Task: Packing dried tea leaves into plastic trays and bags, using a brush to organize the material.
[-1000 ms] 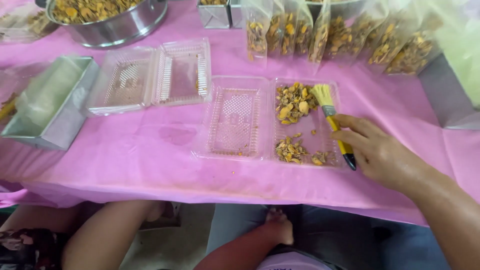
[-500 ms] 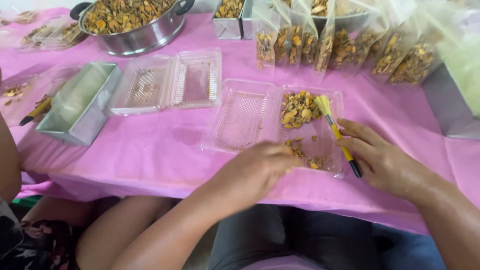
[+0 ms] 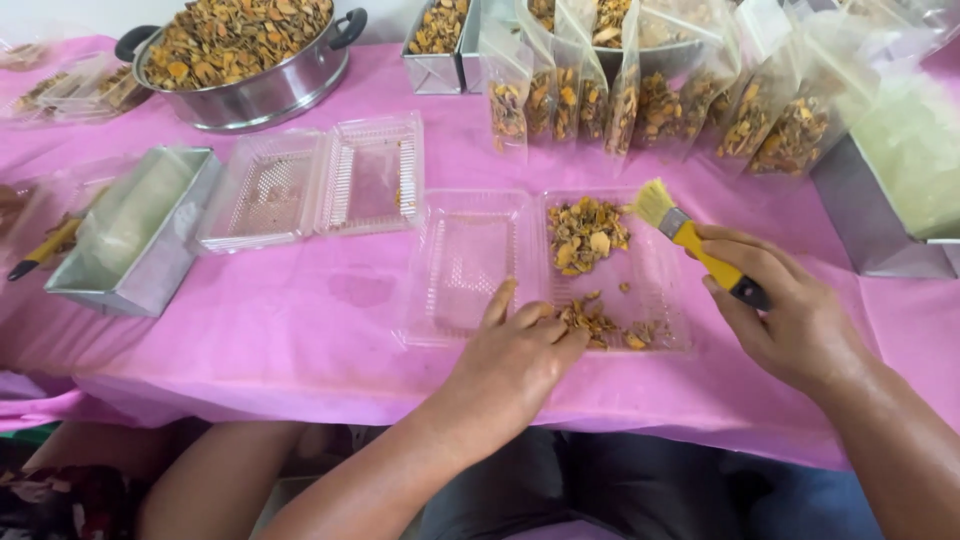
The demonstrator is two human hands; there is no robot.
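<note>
along the top of the frame we see a row of clear pouches (image 3: 640, 100), upright and tall, each filled with orange-brown dried pieces; they run from the upper middle to the upper right. behind them at the top centre stands a small metal box (image 3: 437, 50) with the same dried pieces in it. at the upper left sits a round steel pot (image 3: 250, 60) with black handles, heaped with the yellow-orange bits. at the left middle lies a long metal tray (image 3: 140, 230) with something pale green inside, and beside it, left of centre, an open clear hinged box (image 3: 320, 180), nearly bare. at the right edge a metal bin (image 3: 900, 180) holds pale green stuff. all of it rests on a pink tablecloth (image 3: 250, 320).

the open clear container (image 3: 470, 260) lies in the middle of the frame, just in front of us. its left half is bare and ribbed; its right half holds two small heaps of the dried pieces (image 3: 585, 235), one near the top and one at the lower edge.

our left hand (image 3: 515, 355) lies loosely curled at the lower edge of the container, fingertips touching the lower heap, gripping nothing that we can make out. our right hand (image 3: 790, 310) is closed around the yellow handle of a brush (image 3: 690, 240), whose pale bristles point up-left over the container's upper right corner.
</note>
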